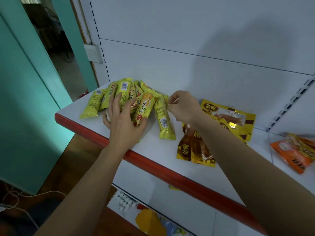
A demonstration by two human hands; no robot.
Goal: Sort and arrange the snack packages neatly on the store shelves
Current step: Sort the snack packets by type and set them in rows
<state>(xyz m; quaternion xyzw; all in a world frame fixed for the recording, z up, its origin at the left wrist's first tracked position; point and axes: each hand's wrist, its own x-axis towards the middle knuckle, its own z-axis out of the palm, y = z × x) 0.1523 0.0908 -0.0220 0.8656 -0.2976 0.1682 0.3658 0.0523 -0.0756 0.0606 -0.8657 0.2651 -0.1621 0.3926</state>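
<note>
Several long yellow snack packs (122,91) lie fanned out at the left end of a white shelf (153,147) with a red front edge. My left hand (122,116) lies spread over the fan, thumb and fingers curled round one yellow-and-orange pack (144,106). One more yellow pack (163,120) lies apart to the right. My right hand (182,106) pinches the top edge of that pack with fingertips. Gold and brown meat snack packs (194,149) lie partly under my right forearm.
More gold packs (228,114) lie behind my right wrist. Orange packs (293,152) sit at the far right, beyond a clear divider. A lower shelf holds a yellow bag (150,222) and a white-dotted pack (124,201). A teal wall stands on the left.
</note>
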